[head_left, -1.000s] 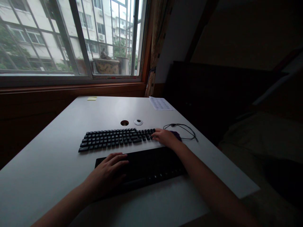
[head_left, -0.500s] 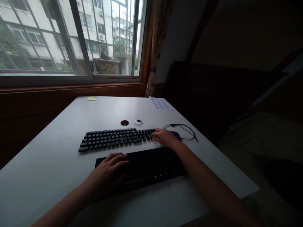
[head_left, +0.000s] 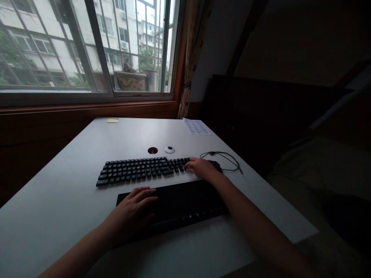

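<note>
Rows of loose black keycaps stand on the white table in the layout of a keyboard. In front of them lies a black keyboard base, its upper face without caps. My left hand rests on the base's left end with its fingers stretched out. At the right end of the rows is my right hand, its fingers bent together around a keycap; the hand partly hides that keycap. My right forearm crosses over the right end of the base.
Beyond the right hand lie a coiled black cable and a dark purple item, partly hidden. The white table has a cable hole and a round white cover. A printed sheet and yellow sticky notes lie at the back.
</note>
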### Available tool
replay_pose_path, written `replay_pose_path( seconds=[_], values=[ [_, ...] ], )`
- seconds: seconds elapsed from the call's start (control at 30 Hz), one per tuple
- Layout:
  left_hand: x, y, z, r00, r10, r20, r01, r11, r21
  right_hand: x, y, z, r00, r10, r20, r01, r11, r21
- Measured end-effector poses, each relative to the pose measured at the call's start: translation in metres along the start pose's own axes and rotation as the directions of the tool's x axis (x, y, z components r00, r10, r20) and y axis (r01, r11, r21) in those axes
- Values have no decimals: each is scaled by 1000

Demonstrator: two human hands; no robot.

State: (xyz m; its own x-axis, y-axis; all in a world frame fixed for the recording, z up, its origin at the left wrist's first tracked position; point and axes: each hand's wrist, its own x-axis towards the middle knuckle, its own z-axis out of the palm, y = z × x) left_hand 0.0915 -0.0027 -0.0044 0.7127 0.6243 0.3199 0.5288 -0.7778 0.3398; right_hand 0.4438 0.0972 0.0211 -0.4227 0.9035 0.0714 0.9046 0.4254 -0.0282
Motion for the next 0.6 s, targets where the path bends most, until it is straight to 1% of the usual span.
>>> replay_pose_path(
  seconds=[0.2, 0.37, 0.6],
  values=[
    [0, 2, -2, 1000, 5, -4, -5, 1000, -1, -3, 1, -1, 999, 3, -51, -1, 999, 35],
    [0, 2, -2, 1000, -8, 17, 8, 1000, 11, -5, -4, 3, 994, -53, -93, 59, 996, 68],
    [1, 2, -1, 1000, -5, 2, 5, 1000, 1, -7, -9, 5, 991, -99, -91, 103, 994, 38]
  ],
)
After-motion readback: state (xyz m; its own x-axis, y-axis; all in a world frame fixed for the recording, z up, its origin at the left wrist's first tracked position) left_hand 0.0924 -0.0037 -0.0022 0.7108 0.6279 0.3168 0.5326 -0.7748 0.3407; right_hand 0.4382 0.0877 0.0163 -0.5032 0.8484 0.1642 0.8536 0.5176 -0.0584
